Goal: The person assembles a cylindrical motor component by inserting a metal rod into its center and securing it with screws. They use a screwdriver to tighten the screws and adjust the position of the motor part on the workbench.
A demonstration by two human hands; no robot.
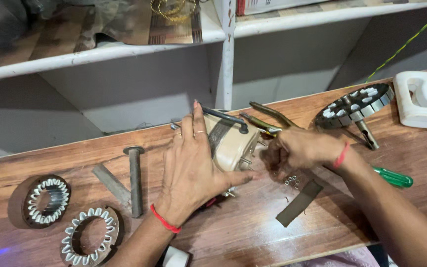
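The left hand (191,170) lies flat, fingers spread, on a beige motor housing (233,143) on the table (253,232). The right hand (300,148), just right of those fingers, has its fingers curled against the housing; whether they pinch anything I cannot tell. Small nuts (291,181) lie just below them.

1. Wooden bench (253,232), reddish-brown grain, carries all parts
2. Far left: two ring-shaped stator cores, one (42,200) beside the other (91,236), both flat on the wood
3. Just right of them: metal bolt (135,179) and flat grey strip (111,184), touching
4. Centre: beige motor housing (232,144)
5. Near it: small nuts (291,181), dark strip (300,202), pliers (268,121)
6. Right: green-handled screwdriver (394,177), slotted rotor disc (354,106), white plastic container (423,99)
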